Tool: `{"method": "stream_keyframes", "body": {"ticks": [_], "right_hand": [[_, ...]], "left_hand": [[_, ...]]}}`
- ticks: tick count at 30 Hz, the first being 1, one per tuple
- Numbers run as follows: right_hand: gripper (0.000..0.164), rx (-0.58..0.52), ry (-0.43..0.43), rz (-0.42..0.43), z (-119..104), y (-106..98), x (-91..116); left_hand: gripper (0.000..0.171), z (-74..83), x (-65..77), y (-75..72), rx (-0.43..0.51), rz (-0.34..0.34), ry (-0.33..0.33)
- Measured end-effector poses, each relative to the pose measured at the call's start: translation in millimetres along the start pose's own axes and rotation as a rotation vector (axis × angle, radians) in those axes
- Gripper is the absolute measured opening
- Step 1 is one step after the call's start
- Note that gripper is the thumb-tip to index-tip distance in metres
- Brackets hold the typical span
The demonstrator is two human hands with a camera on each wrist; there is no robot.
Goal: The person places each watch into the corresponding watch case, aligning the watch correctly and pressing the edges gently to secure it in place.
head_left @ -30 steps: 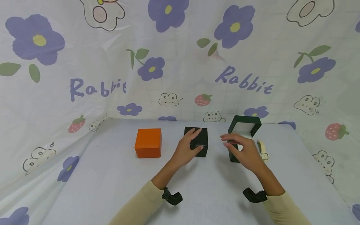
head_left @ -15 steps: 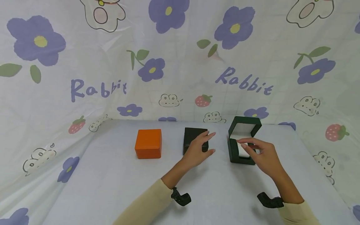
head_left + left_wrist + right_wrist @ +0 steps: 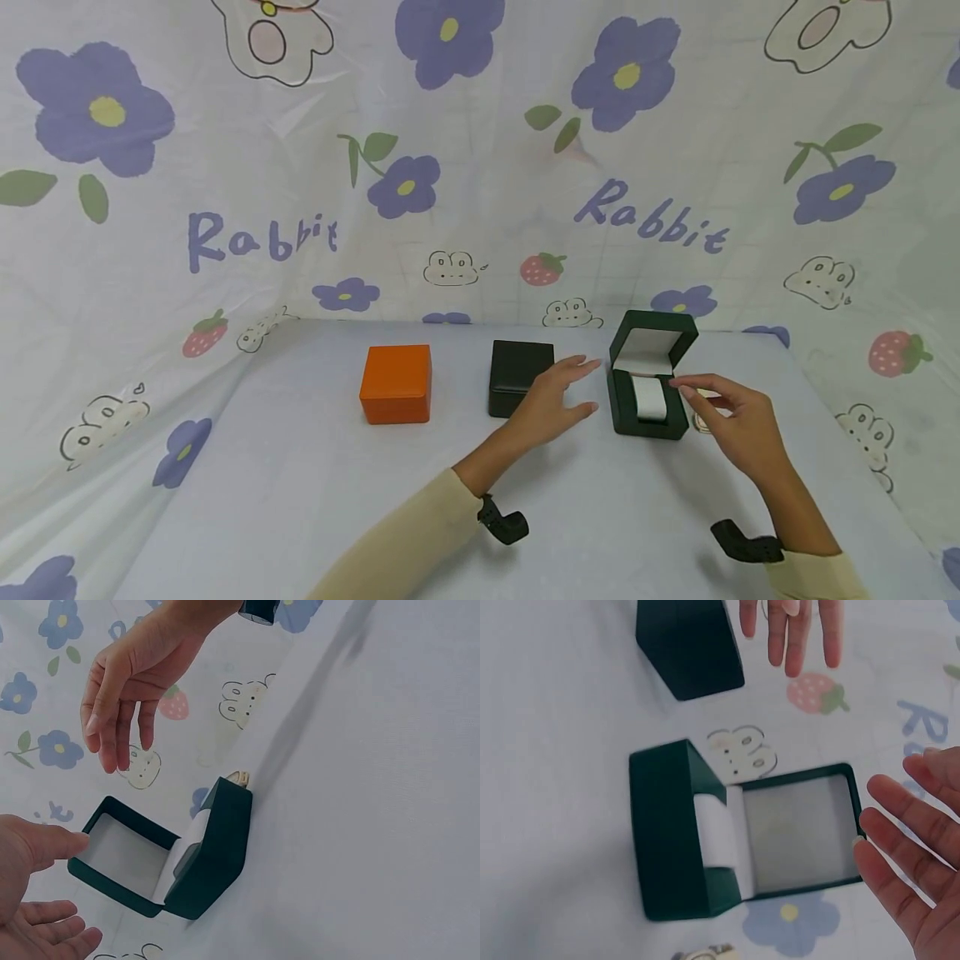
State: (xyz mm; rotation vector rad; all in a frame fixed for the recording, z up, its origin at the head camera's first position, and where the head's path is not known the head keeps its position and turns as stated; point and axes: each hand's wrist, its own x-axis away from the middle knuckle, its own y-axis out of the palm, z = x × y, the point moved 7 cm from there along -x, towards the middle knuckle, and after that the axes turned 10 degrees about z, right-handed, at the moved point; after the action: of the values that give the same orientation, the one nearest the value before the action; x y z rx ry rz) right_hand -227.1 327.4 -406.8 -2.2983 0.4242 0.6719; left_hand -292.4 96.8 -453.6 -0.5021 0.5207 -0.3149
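Note:
A dark green box (image 3: 649,417) stands open on the table, its lid (image 3: 654,337) raised and a white cushion (image 3: 649,398) inside. My left hand (image 3: 585,385) hovers just left of it, fingers spread and holding nothing. My right hand (image 3: 693,396) hovers at the box's right side, fingers relaxed, also holding nothing. In the right wrist view the green box (image 3: 705,832) lies between my right hand's fingers (image 3: 907,847) and the left hand (image 3: 791,630). A pale watch (image 3: 238,778) lies behind the box, mostly hidden.
A closed black box (image 3: 520,377) sits left of the green one, and a closed orange box (image 3: 395,383) further left. A flower-printed cloth (image 3: 480,167) covers the table and rises as a backdrop behind and at both sides.
My left hand has come off the black box and moved right toward the green box. My right hand has moved from in front of the green box to its right side, uncovering the white cushion.

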Motion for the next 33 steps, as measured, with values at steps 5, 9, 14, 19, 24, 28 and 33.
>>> {"method": "stream_keyframes", "body": {"ticks": [5,9,14,19,24,28,33], "right_hand": [[0.019,0.026,0.045,0.022,11.6,-6.3,1.4],[0.02,0.041,0.075,0.047,22.2,-11.3,0.4],[0.023,0.097,0.13,0.071,38.1,-15.8,-0.7],[0.029,0.148,0.203,0.076,54.0,-19.8,0.0],[0.03,0.169,0.247,0.088,65.9,-24.3,-1.4],[0.033,0.188,0.284,0.073,74.8,-24.2,-1.4],[0.033,0.21,0.301,0.041,85.7,-18.4,0.5]], "left_hand": [[0.066,2.3,-4.8,11.0,0.038,-0.026,0.009],[0.065,3.0,-9.5,19.3,0.036,-0.037,0.014],[0.066,2.7,-15.6,27.2,0.028,-0.043,0.006],[0.066,-0.5,-19.3,34.8,0.015,-0.044,-0.006],[0.066,-5.3,-23.8,42.4,-0.028,-0.032,-0.009],[0.066,-8.5,-28.2,49.3,-0.053,-0.03,-0.01],[0.068,-9.1,-33.4,55.7,-0.098,-0.037,-0.011]]}}
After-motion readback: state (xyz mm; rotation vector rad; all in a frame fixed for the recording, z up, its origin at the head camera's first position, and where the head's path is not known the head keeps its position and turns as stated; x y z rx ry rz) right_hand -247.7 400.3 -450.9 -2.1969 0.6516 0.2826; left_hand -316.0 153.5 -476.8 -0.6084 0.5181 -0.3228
